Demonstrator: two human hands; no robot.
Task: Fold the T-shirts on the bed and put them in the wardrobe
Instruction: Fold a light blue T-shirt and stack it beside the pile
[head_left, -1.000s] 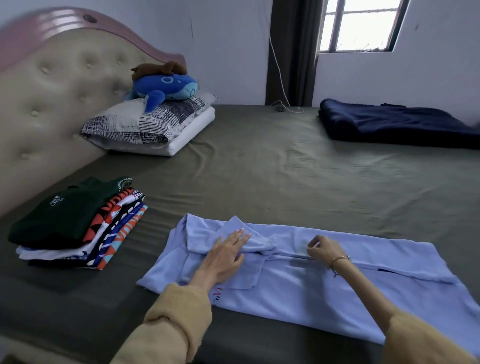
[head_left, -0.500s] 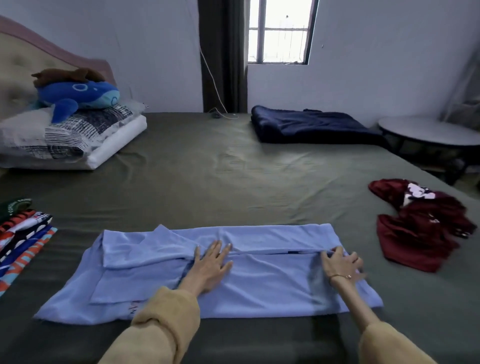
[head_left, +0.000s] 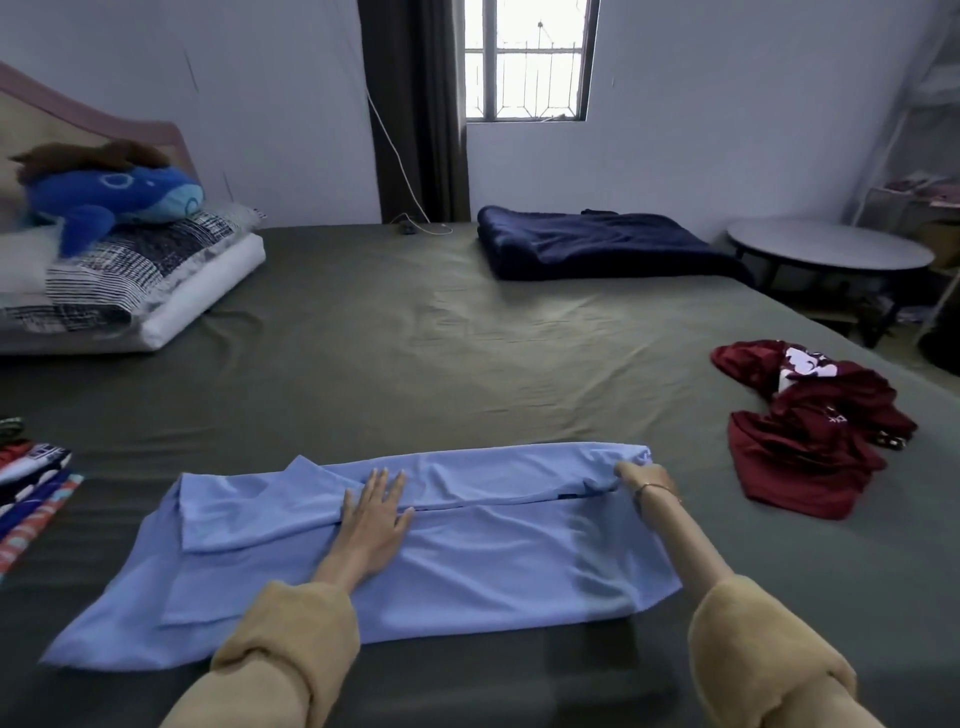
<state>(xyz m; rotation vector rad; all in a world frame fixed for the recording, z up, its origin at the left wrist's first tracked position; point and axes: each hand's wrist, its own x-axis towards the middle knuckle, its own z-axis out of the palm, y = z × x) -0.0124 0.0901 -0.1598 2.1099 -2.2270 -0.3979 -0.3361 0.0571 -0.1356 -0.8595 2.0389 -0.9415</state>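
left hand (head_left: 375, 519) flat on blue shirt (head_left: 467, 561), right hand (head_left: 641, 480) pinching it; maroon shirt (head_left: 810, 436) nearby.

We see blue plush whale (head_left: 117, 192) atop stacked pillows (head_left: 130, 280), navy blanket (head_left: 597, 244) folded, round table (head_left: 831, 249), possibly shelving (head_left: 924, 156) beyond.

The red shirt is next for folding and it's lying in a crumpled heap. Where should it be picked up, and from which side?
Probably with the right hand, the nearer one, coming from the left. The red shirt lies bunched, its white print at the far end. Its broad, flatter near edge looks easiest to pinch and shake out. Collar and shoulders cannot be told apart in the folds.
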